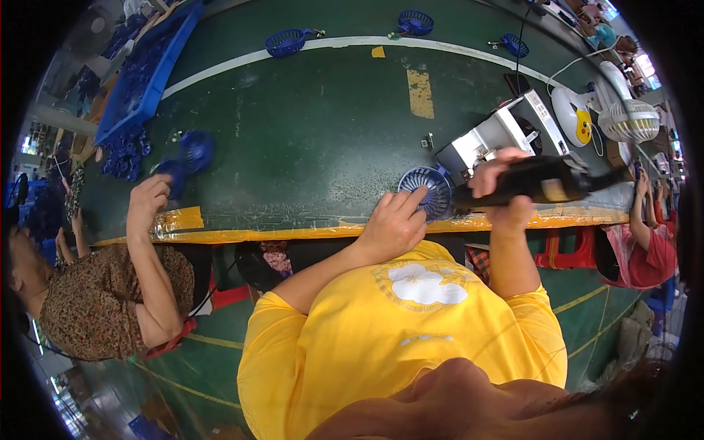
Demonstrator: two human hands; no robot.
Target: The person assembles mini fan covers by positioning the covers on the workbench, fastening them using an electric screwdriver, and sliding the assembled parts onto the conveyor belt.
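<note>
Near the table's front edge lies a round blue fan housing (434,192) with slatted sides. My left hand (396,224) grips its near left rim, fingers bent over the edge. My right hand (515,213) is wrapped round a black electric screwdriver (539,180), held almost level with its narrow end toward the housing. Whether that end touches the housing I cannot tell. Just behind the screwdriver stands an open white and grey metal box (477,143).
A small metal part (427,140) lies behind the housing. Several blue fan housings (286,43) line the far side. White fans (629,120) stand at right, and a blue tray (150,77) at left. A co-worker's hand (150,194) handles blue parts on my left.
</note>
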